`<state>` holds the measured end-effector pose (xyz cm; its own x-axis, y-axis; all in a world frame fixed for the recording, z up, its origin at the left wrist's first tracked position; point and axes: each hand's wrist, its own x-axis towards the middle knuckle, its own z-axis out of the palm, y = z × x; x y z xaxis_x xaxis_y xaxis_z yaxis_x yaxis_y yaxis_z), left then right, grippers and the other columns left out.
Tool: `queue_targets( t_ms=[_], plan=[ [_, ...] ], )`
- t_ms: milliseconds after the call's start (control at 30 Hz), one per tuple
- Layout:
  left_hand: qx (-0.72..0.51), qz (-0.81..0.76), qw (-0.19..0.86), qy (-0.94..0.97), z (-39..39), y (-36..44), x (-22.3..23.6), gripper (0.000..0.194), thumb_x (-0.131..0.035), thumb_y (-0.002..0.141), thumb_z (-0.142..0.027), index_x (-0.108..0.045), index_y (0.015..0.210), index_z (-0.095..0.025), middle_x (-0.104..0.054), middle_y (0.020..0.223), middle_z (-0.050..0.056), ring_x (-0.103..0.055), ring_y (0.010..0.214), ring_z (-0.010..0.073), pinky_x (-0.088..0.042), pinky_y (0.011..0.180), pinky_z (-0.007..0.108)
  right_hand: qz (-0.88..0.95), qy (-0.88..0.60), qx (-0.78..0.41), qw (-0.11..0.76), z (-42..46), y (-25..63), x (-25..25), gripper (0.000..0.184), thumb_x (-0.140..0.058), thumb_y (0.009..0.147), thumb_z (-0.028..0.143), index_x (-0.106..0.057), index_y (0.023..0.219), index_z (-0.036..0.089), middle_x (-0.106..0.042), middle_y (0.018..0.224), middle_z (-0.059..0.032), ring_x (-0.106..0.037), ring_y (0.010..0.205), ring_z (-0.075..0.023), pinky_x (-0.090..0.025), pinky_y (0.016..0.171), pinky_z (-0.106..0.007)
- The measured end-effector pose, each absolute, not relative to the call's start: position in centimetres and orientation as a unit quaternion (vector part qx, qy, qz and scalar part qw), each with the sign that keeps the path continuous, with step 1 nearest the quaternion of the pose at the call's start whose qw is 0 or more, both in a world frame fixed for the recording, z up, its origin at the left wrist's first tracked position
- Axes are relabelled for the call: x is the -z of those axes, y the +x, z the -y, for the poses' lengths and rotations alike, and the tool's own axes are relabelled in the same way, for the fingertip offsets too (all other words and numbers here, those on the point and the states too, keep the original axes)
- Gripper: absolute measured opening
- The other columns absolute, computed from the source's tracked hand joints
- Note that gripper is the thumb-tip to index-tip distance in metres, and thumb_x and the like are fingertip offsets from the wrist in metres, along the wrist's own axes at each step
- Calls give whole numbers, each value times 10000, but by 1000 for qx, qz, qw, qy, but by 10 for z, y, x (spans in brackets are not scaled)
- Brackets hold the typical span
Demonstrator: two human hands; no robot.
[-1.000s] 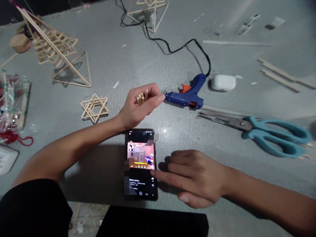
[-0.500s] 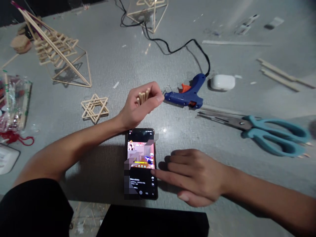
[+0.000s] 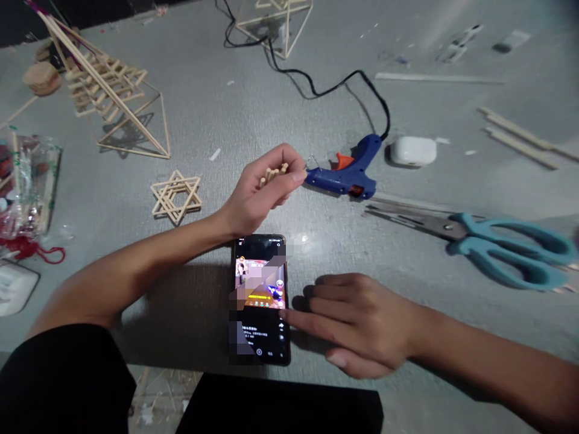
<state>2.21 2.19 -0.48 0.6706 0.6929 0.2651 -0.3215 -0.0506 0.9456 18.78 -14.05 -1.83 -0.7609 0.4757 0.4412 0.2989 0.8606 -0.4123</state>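
Note:
Several short wooden sticks (image 3: 271, 175) are bundled in my left hand (image 3: 262, 193), their cut ends poking up between curled fingers and thumb. A smartphone (image 3: 260, 343) lies on the table with a lit screen showing a video. At its right edge rests the index fingertip of my right hand (image 3: 357, 325); that hand is otherwise free, with its fingers apart. Just beyond my left fingertips lies a blue hot glue gun (image 3: 341, 181) with an orange trigger. A six-pointed star made of sticks (image 3: 176, 198) sits left of my left hand.
Teal-handled scissors (image 3: 511, 247) and a white earbud case (image 3: 413, 150) lie to the right. A stick frame model (image 3: 113, 96) stands at the back left, near a plastic bag (image 3: 34, 187). The glue gun's black cord (image 3: 312, 87) crosses the back.
The whole view has shifted slightly. My left hand has turned a little, tilting the stick ends to the right. My right hand stays at the phone's edge.

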Motion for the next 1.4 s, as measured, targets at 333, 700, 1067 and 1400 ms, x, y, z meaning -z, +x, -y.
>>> queue_targets(
  t_ms=[333, 700, 1067, 1400],
  plan=[
    [-419, -171, 643, 618, -20, 25, 3, 271, -570, 1011, -441, -641, 926, -194, -364, 607, -57, -367, 525, 70, -349, 532, 216, 925, -212, -154, 276, 141, 187, 19, 497, -191, 1093, 345, -596, 1231, 93, -603, 718, -15, -527, 583, -192, -421, 559, -355],
    [-437, -156, 578, 671, -24, 25, 10, 437, -476, 1047, -504, -595, 1380, -248, -632, 794, -2, -615, 732, 115, -540, 734, 268, 924, -212, -155, 279, 141, 188, 19, 499, -195, 1093, 348, -598, 1230, 88, -605, 721, -17, -521, 582, -193, -418, 557, -356],
    [-432, -206, 590, 650, -20, 24, 3, 441, -466, 1058, -455, -543, 1448, -262, -506, 635, -58, -415, 455, 61, -367, 424, 188, 923, -214, -152, 280, 141, 187, 19, 506, -187, 1096, 358, -597, 1228, 91, -614, 725, -18, -529, 583, -191, -411, 560, -356],
    [-428, -179, 615, 638, -18, 25, 3, 289, -558, 1006, -466, -693, 1082, -221, -330, 565, -75, -260, 468, 67, -246, 446, 222, 925, -212, -159, 274, 140, 188, 18, 495, -198, 1092, 356, -586, 1247, 91, -615, 729, -19, -526, 583, -202, -435, 547, -366]
  ],
)
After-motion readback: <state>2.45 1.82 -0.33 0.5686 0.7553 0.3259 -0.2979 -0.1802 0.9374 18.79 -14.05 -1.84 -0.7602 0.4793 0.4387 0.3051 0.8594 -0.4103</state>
